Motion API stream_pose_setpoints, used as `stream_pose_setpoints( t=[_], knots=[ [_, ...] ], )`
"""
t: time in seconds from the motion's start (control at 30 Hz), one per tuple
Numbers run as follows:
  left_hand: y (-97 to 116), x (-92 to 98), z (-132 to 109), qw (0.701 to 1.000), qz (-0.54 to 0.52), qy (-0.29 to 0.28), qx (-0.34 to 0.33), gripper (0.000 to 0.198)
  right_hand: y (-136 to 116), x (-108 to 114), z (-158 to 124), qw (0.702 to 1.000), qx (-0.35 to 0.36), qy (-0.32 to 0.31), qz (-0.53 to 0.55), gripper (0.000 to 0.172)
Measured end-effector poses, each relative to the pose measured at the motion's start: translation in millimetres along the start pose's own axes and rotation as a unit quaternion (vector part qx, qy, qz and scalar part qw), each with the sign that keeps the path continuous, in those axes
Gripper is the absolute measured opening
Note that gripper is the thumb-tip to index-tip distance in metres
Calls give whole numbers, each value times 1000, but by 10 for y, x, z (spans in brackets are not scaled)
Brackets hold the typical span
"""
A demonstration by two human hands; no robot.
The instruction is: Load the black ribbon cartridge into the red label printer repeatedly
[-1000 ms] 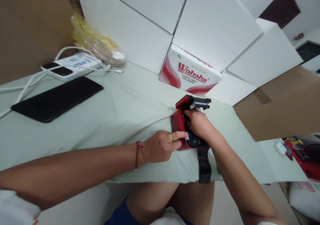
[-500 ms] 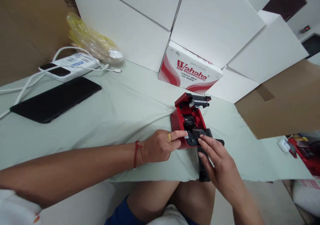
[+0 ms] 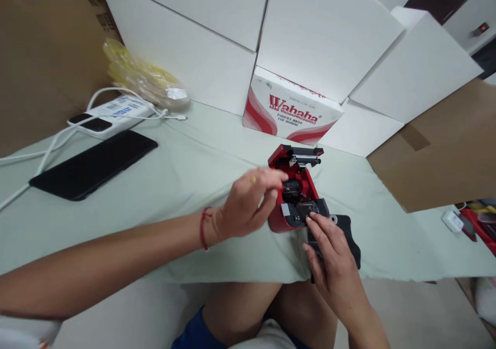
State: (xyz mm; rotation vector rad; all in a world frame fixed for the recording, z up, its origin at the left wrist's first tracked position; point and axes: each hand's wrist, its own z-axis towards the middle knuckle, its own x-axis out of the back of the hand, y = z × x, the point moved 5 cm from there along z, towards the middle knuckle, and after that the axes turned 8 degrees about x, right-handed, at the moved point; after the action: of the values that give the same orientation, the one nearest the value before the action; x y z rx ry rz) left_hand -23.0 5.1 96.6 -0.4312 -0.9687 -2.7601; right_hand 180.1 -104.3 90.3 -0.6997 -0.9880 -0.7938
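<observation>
- Red plastic machine (image 3: 278, 219) is sitting on a pale green cloth (image 3: 186, 183), its hinged lid (image 3: 282, 157) standing open, which is leaving the dark compartment (image 3: 292, 191) inside exposed to view.
- Black strap (image 3: 346, 240) is trailing off the machine's near end and lying on the cloth, apparently kept clear of the opening.
- Right hand (image 3: 333, 266) is working at the machine's near end, fingers (image 3: 312, 222) curled over the black strap and just beside a small dark piece (image 3: 308, 209); whether they are gripping anything firmly, I cannot tell.
- Left hand (image 3: 248, 204) is hovering just beside the machine's left wall, fingers half curled and nothing showing in them; it seems to be free, not bracing the casing.
- Cardboard carton (image 3: 292, 114) printed "Wahaha" is standing just behind the machine, among white boxes (image 3: 329, 39).
- Brown cardboard flap (image 3: 430, 152) is leaning in to the right of the machine, well apart from it.
- Black slab-like device (image 3: 93, 165) is lying well to the machine's left, near a white power strip (image 3: 116, 114) with a white cable (image 3: 46, 157) and a yellow plastic bag (image 3: 141, 75).
</observation>
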Motion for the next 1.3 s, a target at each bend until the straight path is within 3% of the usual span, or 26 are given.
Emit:
stream_pose_setpoints(
  t=[0.1, 0.2, 0.3, 0.43, 0.6, 0.7, 1.0, 1.2, 1.3],
  knots=[
    [-231, 109, 392, 989, -17, 42, 144, 25, 6, 0, -9, 1000, 2, 0, 1, 63],
    [-405, 65, 623, 971, -89, -25, 220, 39, 8, -5, -12, 1000, 2, 2, 3, 62],
    [-371, 4, 589, 963, -119, -77, 230, 43, -3, -7, -8, 1000, 2, 3, 8, 63],
    [-160, -59, 265, 971, -104, -95, 194, 38, -22, -7, -7, 1000, 2, 2, 9, 64],
    [11, -192, -108, 994, -3, -105, 24, 28, -9, -18, -21, 1000, -5, -3, 17, 65],
    [-10, -264, -180, 993, 53, -98, -33, 23, 13, -9, -12, 1000, -8, -3, 20, 64],
    [-30, -281, -252, 995, 72, -37, -63, 26, 32, -26, -45, 1000, 12, 12, 23, 61],
    [-4, -290, -491, 978, 113, -44, -172, 34, 55, -86, -82, 999, 21, 39, 5, 60],
    [-16, -291, -488, 984, 100, -21, -149, 41, 40, -76, -50, 998, 28, 48, 4, 58]
  ],
)
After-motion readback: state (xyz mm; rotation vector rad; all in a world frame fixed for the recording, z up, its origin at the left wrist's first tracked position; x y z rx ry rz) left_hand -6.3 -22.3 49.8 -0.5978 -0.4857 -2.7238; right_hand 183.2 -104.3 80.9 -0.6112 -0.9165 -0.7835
